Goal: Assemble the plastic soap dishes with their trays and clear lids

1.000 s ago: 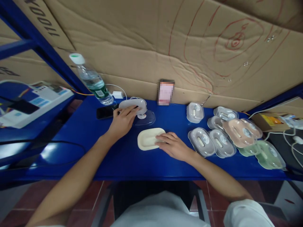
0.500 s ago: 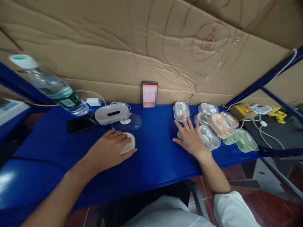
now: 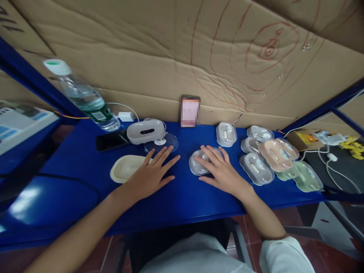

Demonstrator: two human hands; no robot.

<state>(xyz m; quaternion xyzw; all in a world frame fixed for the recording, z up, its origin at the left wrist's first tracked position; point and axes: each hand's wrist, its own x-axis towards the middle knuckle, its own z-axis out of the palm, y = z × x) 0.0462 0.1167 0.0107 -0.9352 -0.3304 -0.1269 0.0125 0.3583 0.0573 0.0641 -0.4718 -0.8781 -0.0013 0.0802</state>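
My left hand (image 3: 152,170) is open, fingers spread, over the right end of a cream oval tray (image 3: 123,168). Its fingertips reach toward a clear lid (image 3: 173,143) with a round sticker. Behind these sits a pale grey oval shell with a slot (image 3: 133,132). My right hand (image 3: 222,170), fingers also spread, lies over a grey box with a clear lid (image 3: 195,163) and partly covers it. To its right are several more lidded boxes: grey (image 3: 257,170), peach (image 3: 273,153) and green (image 3: 308,178). Another grey box (image 3: 226,134) stands behind the right hand.
A water bottle (image 3: 93,104) leans at the back left beside a dark phone (image 3: 112,140) and a white plug (image 3: 125,116). A phone with a blurred screen (image 3: 190,112) stands against the cardboard (image 3: 148,68). Cables and a small carton (image 3: 305,140) lie at the right.
My left hand has come off the cream tray's outer end and spread its fingers. My right hand has moved left with the grey lidded box, away from the other boxes. The view has shifted.
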